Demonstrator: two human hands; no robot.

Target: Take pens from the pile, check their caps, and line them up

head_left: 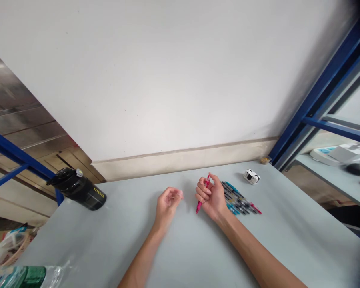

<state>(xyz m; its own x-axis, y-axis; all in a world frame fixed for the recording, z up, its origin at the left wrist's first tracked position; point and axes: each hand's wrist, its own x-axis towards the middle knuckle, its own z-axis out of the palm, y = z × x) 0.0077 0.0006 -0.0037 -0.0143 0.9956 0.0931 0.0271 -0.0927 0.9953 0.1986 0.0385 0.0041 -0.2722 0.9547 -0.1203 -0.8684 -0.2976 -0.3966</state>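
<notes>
Pink pen in your right hand, your left curled beside it.
One pink pen (199, 206) slants through your right hand (213, 198), fingers closed round its middle; one end shows above them by the thumb, the other below, toward the near left. Your left hand (165, 206), one, is apart at left, fingers bent toward the thumb; can't tell if they pinch anything. Just right of your right hand, a single heap of pens (241, 201), overlapped past counting. Farther right, one white case (252, 177); far left, one black drinking bottle (79, 190).
</notes>
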